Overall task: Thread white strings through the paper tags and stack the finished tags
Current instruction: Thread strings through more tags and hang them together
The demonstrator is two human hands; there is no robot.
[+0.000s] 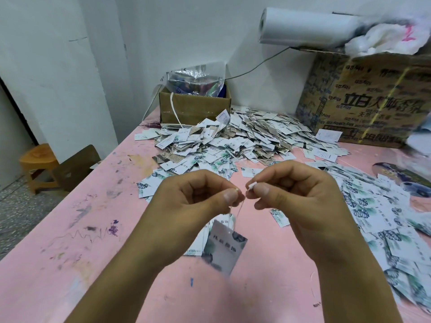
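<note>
Above table point(77, 241), left hand point(186, 203), right hand point(300, 197) pinch string point(240, 208); tag point(225, 250) seemingly hangs lengthwise.

My tag point(222, 247) is thin, smooth paper. My string point(239, 209) is fine white thread, and its tip point(252, 184) looks like white plastic. The table point(81, 229) is matt pink, scuffed and scribbled on. At its far edge, the box point(193, 108) is dull brown cardboard and the bag point(196, 78) is clear, shiny plastic.
</note>
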